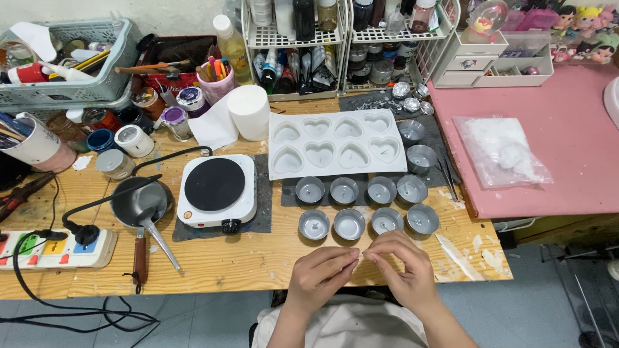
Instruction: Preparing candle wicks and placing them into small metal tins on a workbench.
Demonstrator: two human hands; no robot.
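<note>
My left hand (pixel 320 270) and my right hand (pixel 401 267) meet fingertip to fingertip just above the near edge of the wooden table (pixel 219 258). Between the pinched fingertips I hold something very small and thin; what it is cannot be made out. Directly beyond the hands stand two rows of small round metal cups (pixel 350 223) on a dark mat. Behind them lies a white heart-shaped mould tray (pixel 274 169) with several hollows.
A white electric hot plate (pixel 216 189) sits left of centre, beside a small metal pan (pixel 137 202) with a wooden handle and a power strip (pixel 55 248). Paint jars, a paper roll (pixel 249 111) and wire racks line the back. A pink table (pixel 567 142) with a plastic bag stands at right.
</note>
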